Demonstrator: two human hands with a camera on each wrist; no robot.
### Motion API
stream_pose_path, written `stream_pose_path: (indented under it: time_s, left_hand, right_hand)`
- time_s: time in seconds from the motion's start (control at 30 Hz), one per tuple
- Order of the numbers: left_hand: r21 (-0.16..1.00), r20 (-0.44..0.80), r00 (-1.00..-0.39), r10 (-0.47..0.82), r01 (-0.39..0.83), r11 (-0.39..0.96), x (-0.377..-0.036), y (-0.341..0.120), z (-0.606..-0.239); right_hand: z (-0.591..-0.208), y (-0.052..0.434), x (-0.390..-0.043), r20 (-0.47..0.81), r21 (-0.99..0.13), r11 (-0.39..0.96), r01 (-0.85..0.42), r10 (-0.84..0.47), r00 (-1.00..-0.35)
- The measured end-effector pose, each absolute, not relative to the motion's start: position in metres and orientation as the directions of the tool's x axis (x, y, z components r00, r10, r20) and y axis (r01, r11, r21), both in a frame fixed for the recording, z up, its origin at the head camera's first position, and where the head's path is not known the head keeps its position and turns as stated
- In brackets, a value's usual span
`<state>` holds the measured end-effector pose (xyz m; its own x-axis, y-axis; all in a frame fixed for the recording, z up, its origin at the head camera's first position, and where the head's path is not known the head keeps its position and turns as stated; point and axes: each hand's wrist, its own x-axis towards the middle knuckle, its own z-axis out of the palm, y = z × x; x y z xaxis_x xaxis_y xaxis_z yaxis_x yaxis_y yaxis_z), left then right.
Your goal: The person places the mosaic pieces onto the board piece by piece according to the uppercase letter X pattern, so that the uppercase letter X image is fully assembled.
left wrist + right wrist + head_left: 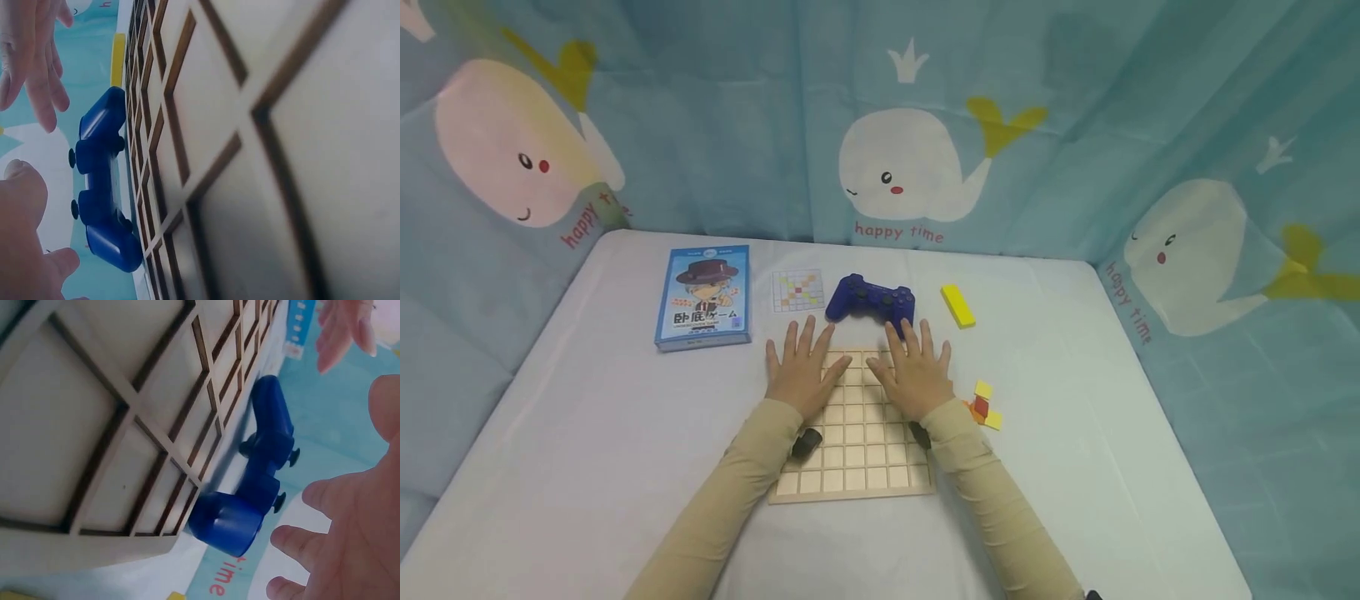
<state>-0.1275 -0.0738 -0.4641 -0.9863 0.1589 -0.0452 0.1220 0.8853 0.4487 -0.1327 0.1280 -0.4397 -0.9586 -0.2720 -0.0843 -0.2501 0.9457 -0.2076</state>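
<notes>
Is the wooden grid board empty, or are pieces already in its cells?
Every visible cell of the wooden grid board is empty. The coloured pieces lie beside it; the left hand and right hand cover some far cells.

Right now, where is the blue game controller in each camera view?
Head: blue game controller sits upper centre, just beyond both hands, behind the far edge of the wooden grid board.
Left wrist: left of centre, standing on end beside the board's edge.
Right wrist: lower centre, beside the board's corner.
Shared landmark: the wooden grid board.

blue game box [703, 297], grid card [797, 291], yellow block [958, 306], whale curtain [917, 167].
</notes>
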Motion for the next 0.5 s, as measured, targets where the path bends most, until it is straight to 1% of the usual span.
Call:
stream_pose_path:
  time_s: [0.13, 0.27, 0.37, 0.5]
  left_hand:
    - [0.429, -0.047, -0.987, 0.155, 0.120, 0.895, -0.128, -0.077, -0.469]
    - [0.443, -0.033, -0.988, 0.151, 0.121, 0.888, -0.123, -0.086, -0.469]
    - [0.479, -0.023, -0.989, 0.146, 0.118, 0.870, -0.109, -0.100, -0.469]
    - [0.524, -0.018, -0.988, 0.156, 0.124, 0.843, -0.084, -0.125, -0.474]
  right_hand:
    - [-0.443, 0.129, -0.135, -0.098, -0.189, 0.952, -0.239, -0.261, -0.960]
    - [-0.440, 0.135, -0.131, -0.079, -0.222, 0.946, -0.238, -0.261, -0.962]
    - [-0.434, 0.149, -0.121, -0.071, -0.267, 0.935, -0.232, -0.260, -0.963]
    - [-0.429, 0.181, -0.104, -0.070, -0.286, 0.934, -0.216, -0.245, -0.967]
